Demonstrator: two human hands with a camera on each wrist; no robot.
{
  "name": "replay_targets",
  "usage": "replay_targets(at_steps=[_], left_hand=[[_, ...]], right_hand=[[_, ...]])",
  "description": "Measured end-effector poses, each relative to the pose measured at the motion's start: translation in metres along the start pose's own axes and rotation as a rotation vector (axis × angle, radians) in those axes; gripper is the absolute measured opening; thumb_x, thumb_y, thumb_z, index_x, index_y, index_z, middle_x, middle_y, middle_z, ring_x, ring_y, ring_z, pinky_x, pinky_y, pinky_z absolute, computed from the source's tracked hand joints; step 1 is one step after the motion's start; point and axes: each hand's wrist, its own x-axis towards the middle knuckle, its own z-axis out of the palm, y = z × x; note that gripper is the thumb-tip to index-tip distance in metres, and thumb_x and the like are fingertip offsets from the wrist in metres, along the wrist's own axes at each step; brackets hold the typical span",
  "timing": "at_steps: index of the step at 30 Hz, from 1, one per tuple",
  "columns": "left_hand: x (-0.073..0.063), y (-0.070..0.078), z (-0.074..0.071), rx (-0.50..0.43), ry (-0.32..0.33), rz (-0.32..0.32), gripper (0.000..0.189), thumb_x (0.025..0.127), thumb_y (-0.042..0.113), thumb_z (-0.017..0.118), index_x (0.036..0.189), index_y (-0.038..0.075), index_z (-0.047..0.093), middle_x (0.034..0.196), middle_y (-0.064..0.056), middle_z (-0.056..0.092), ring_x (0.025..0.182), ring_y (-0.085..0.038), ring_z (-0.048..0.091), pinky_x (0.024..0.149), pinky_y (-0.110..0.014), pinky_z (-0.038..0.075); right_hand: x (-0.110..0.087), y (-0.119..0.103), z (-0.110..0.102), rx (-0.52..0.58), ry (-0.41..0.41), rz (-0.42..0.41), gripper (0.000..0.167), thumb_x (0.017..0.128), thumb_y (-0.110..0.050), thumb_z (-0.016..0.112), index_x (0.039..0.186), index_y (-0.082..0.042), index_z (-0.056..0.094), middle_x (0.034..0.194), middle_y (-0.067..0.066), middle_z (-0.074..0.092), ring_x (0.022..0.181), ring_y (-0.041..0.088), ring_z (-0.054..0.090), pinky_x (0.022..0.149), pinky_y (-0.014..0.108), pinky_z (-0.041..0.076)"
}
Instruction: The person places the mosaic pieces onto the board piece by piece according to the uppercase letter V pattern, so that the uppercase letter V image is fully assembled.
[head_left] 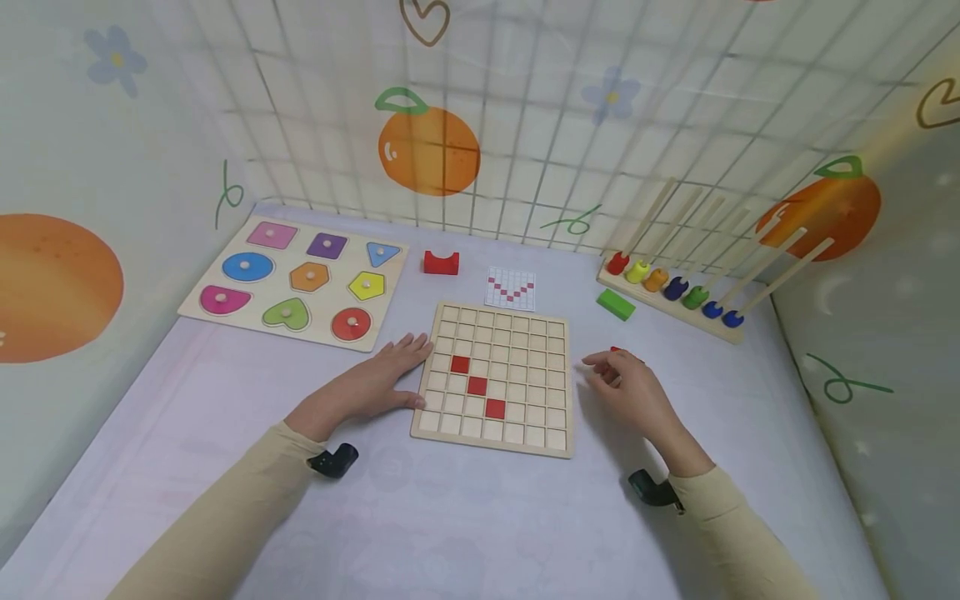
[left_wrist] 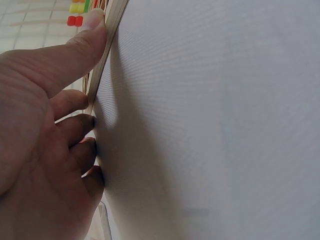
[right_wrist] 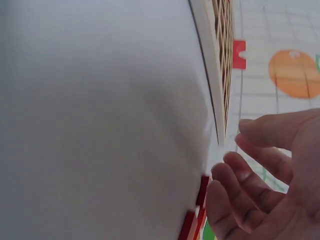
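A wooden grid board (head_left: 531,387) lies in front of me, with three red square tiles (head_left: 477,386) set in a diagonal line. My left hand (head_left: 367,383) rests at the board's left edge, fingers and thumb extended and touching the rim. To the right of the board, apart from it, my right hand (head_left: 630,387) hovers with loosely bent fingers. Nothing shows between its thumb and fingertips in the right wrist view. Red tiles (right_wrist: 202,191) lie on the table below that hand, mostly hidden by it in the head view.
Behind the board lies a pattern card (head_left: 511,288) printed with a red V. A red notched block (head_left: 441,263) and a green block (head_left: 616,304) stand nearby. At the left is a shape puzzle board (head_left: 251,313); at the right, a peg rack (head_left: 675,307) with colored beads.
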Motion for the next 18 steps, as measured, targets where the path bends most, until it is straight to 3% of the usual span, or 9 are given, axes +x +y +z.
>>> replay_targets(at_steps=[12,18], left_hand=[[0.000,-0.001,0.000,-0.005,-0.004,0.004,0.095,0.090,0.039,0.078,0.163,0.015,0.023,0.170,-0.007,0.015,0.157,-0.030,0.006,0.126,-0.049,0.013],[0.000,-0.001,0.000,-0.009,-0.004,-0.001,0.095,0.090,0.039,0.078,0.163,0.016,0.023,0.170,-0.007,0.015,0.157,-0.029,0.005,0.126,-0.049,0.013]], right_hand=[[0.006,0.024,-0.006,0.006,0.008,0.063,0.032,0.097,-0.009,0.069,0.127,0.000,0.067,0.125,0.021,0.058,0.107,0.034,0.061,0.094,0.052,0.056],[0.009,0.026,-0.003,-0.017,-0.010,0.090,0.031,0.096,-0.005,0.067,0.127,-0.004,0.068,0.122,0.020,0.058,0.102,0.033,0.058,0.087,0.046,0.056]])
